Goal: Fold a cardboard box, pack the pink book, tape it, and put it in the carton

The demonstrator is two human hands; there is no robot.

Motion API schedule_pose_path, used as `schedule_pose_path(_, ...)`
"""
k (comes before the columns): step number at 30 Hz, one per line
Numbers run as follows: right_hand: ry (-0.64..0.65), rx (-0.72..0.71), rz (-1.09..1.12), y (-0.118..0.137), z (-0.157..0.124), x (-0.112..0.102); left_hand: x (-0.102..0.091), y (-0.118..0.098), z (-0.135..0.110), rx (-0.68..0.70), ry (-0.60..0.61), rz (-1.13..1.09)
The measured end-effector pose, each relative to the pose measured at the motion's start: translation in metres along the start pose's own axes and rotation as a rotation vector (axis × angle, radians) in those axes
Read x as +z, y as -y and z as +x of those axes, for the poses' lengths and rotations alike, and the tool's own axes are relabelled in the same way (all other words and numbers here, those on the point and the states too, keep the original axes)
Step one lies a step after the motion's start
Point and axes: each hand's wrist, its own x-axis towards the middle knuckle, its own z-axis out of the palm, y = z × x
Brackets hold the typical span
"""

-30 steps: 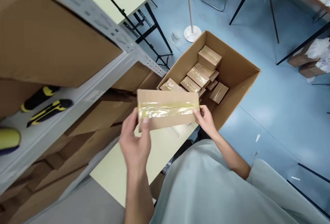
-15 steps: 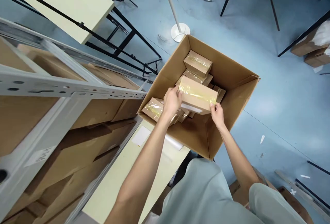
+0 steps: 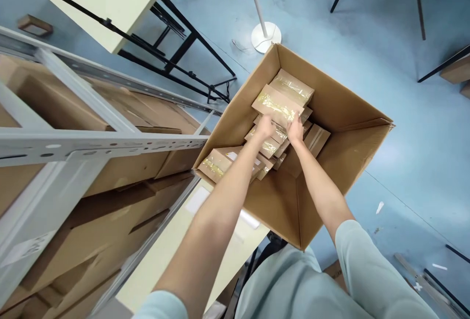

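A large open cardboard carton [image 3: 345, 162] holds several small cardboard boxes sealed with shiny, yellowish tape. One taped small box [image 3: 275, 102] lies at the far end of the pile, against another small box [image 3: 293, 85] behind it. My left hand [image 3: 265, 127] is closed at its near edge, the fingers slightly blurred. Around its near right corner my right hand [image 3: 295, 129] is closed, thumb uppermost. Under my hands, more small boxes are stacked, partly covered by my wrists. Another taped box [image 3: 216, 163] rests in the carton's left corner.
On the left stands a grey metal rack [image 3: 110, 142] filled with cardboard boxes. A pale tabletop [image 3: 157, 260] extends below the carton's left side. Beyond are another pale table [image 3: 110, 0] with black legs and a white round stand base [image 3: 266, 37] on the blue floor.
Both hands have moved the small box away from me, deeper into the carton's far end, beside another box. My hands are closer together, and the view has shifted slightly.
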Motion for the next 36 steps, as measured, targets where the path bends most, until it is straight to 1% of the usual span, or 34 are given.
schedule_pose_path(1, -0.004, -0.004, -0.007, -0.001, 0.006, 0.005, 0.011, 0.002, -0.019, 0.016, 0.017, -0.002)
schedule_pose_path(3, -0.005, -0.006, -0.039, -0.003, 0.013, 0.009, 0.028, 0.004, -0.072, 0.145, 0.064, 0.02)
schedule_pose_path(4, 0.0, 0.009, -0.065, -0.003, 0.015, 0.008, 0.034, 0.004, -0.103, 0.192, 0.066, 0.019)
schedule_pose_path(6, 0.009, 0.067, -0.142, 0.0, 0.018, 0.0, 0.037, 0.002, -0.17, 0.248, 0.028, -0.008)
schedule_pose_path(8, 0.026, 0.124, -0.252, 0.007, 0.021, -0.012, 0.033, -0.003, -0.235, 0.269, 0.004, -0.053)
schedule_pose_path(10, 0.076, 0.091, -0.352, 0.014, 0.021, -0.026, 0.024, -0.005, -0.29, 0.24, -0.039, -0.099)
schedule_pose_path(12, 0.12, 0.024, -0.38, 0.017, 0.012, -0.038, 0.012, 0.001, -0.334, 0.175, -0.11, -0.134)
schedule_pose_path(14, 0.092, -0.12, -0.382, 0.016, -0.012, -0.05, -0.001, 0.018, -0.369, 0.088, -0.203, -0.157)
schedule_pose_path(15, 0.077, -0.17, -0.368, 0.013, -0.031, -0.056, -0.007, 0.029, -0.385, 0.04, -0.254, -0.168)
schedule_pose_path(16, 0.061, -0.188, -0.352, 0.01, -0.055, -0.06, -0.012, 0.041, -0.401, -0.009, -0.308, -0.181)
schedule_pose_path(17, 0.053, -0.188, -0.337, 0.006, -0.083, -0.064, -0.016, 0.053, -0.416, -0.06, -0.363, -0.194)
schedule_pose_path(19, 0.068, -0.196, -0.29, 0.001, -0.148, -0.069, -0.022, 0.073, -0.446, -0.146, -0.466, -0.22)
schedule_pose_path(21, 0.125, -0.24, -0.192, 0.001, -0.218, -0.065, -0.026, 0.087, -0.474, -0.198, -0.568, -0.245)
schedule_pose_path(23, 0.222, -0.304, -0.106, 0.01, -0.285, -0.053, -0.029, 0.093, -0.499, -0.209, -0.68, -0.275)
schedule_pose_path(25, 0.348, -0.431, -0.06, 0.029, -0.342, -0.034, -0.034, 0.094, -0.522, -0.189, -0.806, -0.306)
schedule_pose_path(26, 0.44, -0.516, -0.058, 0.041, -0.368, -0.023, -0.037, 0.093, -0.533, -0.171, -0.869, -0.319)
schedule_pose_path(28, 0.634, -0.698, -0.069, 0.069, -0.413, -0.002, -0.044, 0.092, -0.558, -0.125, -0.996, -0.337)
schedule_pose_path(30, 0.814, -0.877, -0.083, 0.099, -0.455, 0.018, -0.051, 0.091, -0.591, -0.073, -1.124, -0.345)
schedule_pose_path(33, 1.004, -1.085, -0.099, 0.135, -0.519, 0.041, -0.054, 0.098, -0.656, -0.005, -1.314, -0.346)
schedule_pose_path(35, 1.087, -1.168, -0.098, 0.147, -0.567, 0.05, -0.047, 0.107, -0.708, 0.005, -1.444, -0.345)
schedule_pose_path(36, 1.121, -1.193, -0.09, 0.149, -0.592, 0.053, -0.041, 0.113, -0.734, -0.005, -1.513, -0.346)
